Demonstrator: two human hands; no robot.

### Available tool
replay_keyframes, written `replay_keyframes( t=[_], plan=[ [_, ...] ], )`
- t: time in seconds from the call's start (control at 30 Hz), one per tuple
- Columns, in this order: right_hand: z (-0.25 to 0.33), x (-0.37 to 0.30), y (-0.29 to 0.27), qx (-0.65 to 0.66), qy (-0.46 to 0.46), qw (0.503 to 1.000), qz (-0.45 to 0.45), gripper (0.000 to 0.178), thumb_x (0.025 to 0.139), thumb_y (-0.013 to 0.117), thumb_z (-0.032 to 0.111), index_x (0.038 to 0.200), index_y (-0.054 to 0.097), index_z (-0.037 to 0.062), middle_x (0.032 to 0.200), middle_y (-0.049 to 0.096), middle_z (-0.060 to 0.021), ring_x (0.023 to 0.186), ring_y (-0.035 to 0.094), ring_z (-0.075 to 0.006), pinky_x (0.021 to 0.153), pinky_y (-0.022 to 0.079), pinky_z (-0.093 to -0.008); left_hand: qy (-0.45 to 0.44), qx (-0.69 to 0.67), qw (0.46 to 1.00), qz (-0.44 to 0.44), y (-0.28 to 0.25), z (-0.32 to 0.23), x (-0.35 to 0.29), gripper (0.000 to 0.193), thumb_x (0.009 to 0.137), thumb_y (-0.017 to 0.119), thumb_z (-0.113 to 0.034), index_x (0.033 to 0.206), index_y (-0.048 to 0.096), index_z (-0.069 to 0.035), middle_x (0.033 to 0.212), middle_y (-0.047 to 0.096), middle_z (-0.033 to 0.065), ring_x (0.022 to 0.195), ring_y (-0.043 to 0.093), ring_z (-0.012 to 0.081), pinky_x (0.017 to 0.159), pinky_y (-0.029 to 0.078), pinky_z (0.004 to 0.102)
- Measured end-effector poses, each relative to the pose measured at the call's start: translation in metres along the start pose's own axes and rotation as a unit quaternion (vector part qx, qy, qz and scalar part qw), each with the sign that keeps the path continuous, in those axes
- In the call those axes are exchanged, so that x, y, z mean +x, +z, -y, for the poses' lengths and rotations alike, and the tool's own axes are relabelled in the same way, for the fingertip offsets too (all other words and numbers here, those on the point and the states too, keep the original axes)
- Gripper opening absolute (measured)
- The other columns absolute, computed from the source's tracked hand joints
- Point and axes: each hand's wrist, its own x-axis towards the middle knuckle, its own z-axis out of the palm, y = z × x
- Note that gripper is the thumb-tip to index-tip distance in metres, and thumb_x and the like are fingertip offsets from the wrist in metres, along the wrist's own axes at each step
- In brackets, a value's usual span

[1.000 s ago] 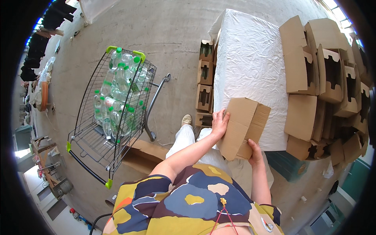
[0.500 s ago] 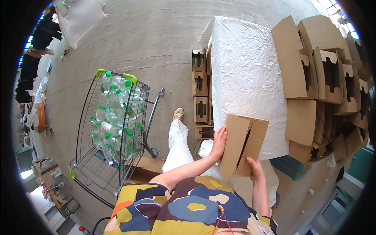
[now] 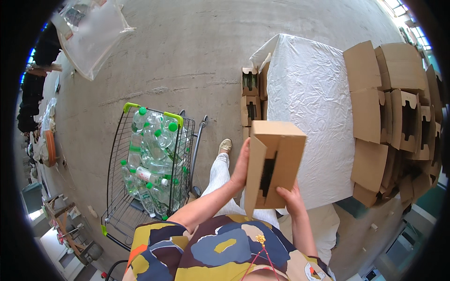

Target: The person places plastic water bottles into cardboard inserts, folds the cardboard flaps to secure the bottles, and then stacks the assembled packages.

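Between my two hands stands a brown cardboard box (image 3: 288, 164) with a dark slot along its near face and a flap angled out at its left. My left hand (image 3: 241, 164) grips the box's left side, its fingertips partly hidden behind the flap. My right hand (image 3: 291, 198) holds the lower right of the box, with the thumb across the front. The box is in front of my chest, over the near left part of a table covered with a crinkled white cloth (image 3: 309, 89).
To the left stands a black wire shopping cart (image 3: 114, 154) full of clear plastic bottles (image 3: 154, 145) with green caps. Several slotted cardboard boxes (image 3: 251, 108) line the table's left side. More open cardboard boxes (image 3: 370, 112) are piled along its right.
Both hands have raised and turned the box, so its top end now shows and it looks deeper. It has shifted slightly left in view. The whole view has also shifted.
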Motion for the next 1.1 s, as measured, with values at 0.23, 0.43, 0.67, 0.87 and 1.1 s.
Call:
replay_keyframes(
  t=[0.23, 0.43, 0.67, 0.87, 1.1],
  plan=[
    [0.031, 0.050, 0.030, -0.088, -0.082, 0.987, 0.111, 0.110, 0.073, 0.081, 0.031, 0.157, 0.012, 0.0127, 0.157, 0.027, -0.0109, 0.145, 0.024, -0.0237, 0.117, 0.022, -0.0382, -0.092, -0.087, 0.992, -0.028, -0.042, -0.023, 0.034, 0.040, 0.100, 0.052, -0.034, 0.125, 0.058, -0.003, 0.108, 0.066, 0.0074, 0.089, 0.066, 0.0166, 0.072, 0.058, 0.0278],
    [0.044, 0.095, 0.020, -0.110, -0.075, 0.980, 0.152, 0.108, 0.078, 0.078, 0.035, 0.158, 0.009, 0.0146, 0.161, 0.019, -0.0101, 0.148, 0.018, -0.0246, 0.118, 0.019, -0.0386, -0.065, -0.090, 0.994, 0.001, -0.057, -0.024, 0.072, 0.043, 0.098, 0.056, -0.038, 0.123, 0.058, -0.004, 0.107, 0.064, 0.0060, 0.090, 0.065, 0.0164, 0.072, 0.058, 0.0284],
    [0.043, 0.201, 0.025, -0.117, -0.056, 0.981, 0.145, 0.105, 0.079, 0.078, 0.038, 0.158, 0.012, 0.0141, 0.160, 0.022, -0.0102, 0.148, 0.018, -0.0248, 0.119, 0.018, -0.0388, -0.101, -0.136, 0.984, -0.059, -0.093, -0.001, 0.164, 0.044, 0.097, 0.056, -0.040, 0.124, 0.057, -0.005, 0.109, 0.063, 0.0055, 0.093, 0.064, 0.0167, 0.076, 0.056, 0.0293],
    [0.025, 0.328, 0.043, -0.119, -0.024, 0.985, 0.119, 0.104, 0.077, 0.079, 0.036, 0.157, 0.015, 0.0152, 0.160, 0.025, -0.0093, 0.147, 0.021, -0.0226, 0.118, 0.019, -0.0371, -0.142, -0.156, 0.974, -0.082, -0.141, -0.010, 0.266, 0.041, 0.098, 0.055, -0.037, 0.123, 0.058, -0.005, 0.110, 0.064, 0.0074, 0.094, 0.065, 0.0189, 0.077, 0.057, 0.0310],
    [-0.017, 0.465, 0.043, -0.029, 0.005, 0.997, 0.069, 0.098, 0.077, 0.081, 0.029, 0.155, 0.024, 0.0117, 0.152, 0.038, -0.0082, 0.140, 0.034, -0.0213, 0.115, 0.027, -0.0355, -0.132, -0.035, 0.989, -0.056, -0.250, 0.046, 0.407, 0.079, 0.092, 0.039, -0.072, 0.139, 0.046, -0.009, 0.128, 0.058, 0.0093, 0.112, 0.058, 0.0224, 0.091, 0.052, 0.0368]
  ],
)
